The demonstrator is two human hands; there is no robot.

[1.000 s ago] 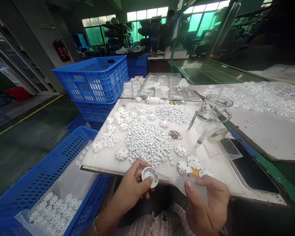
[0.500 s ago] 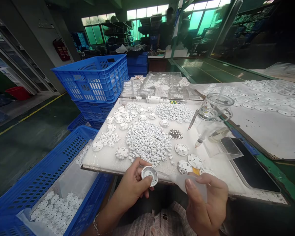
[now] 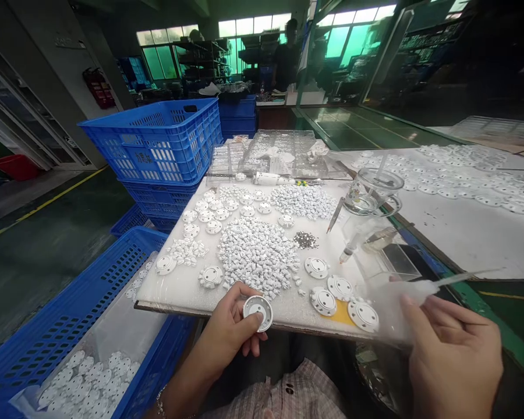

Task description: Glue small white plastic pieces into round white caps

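Pinching a rimmed white disc [image 3: 250, 306] from inside, probably for steadiness, the left hand [image 3: 230, 327] holds it apart from the translucent nozzle bottle [image 3: 390, 302] the right hand [image 3: 456, 346] grasps.

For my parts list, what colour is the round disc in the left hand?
The round disc is white; head view shows it best.

Dim workshop interior. Far windows [image 3: 257, 24], green-tinted in their lower panes, admit daylight behind dark shelving racks [image 3: 203, 61]. At left, a grey wall [image 3: 61, 64] bears a red fixture [image 3: 98, 88]; a yellow line [image 3: 46, 203] runs diagonally across the dark green floor [image 3: 85, 218].
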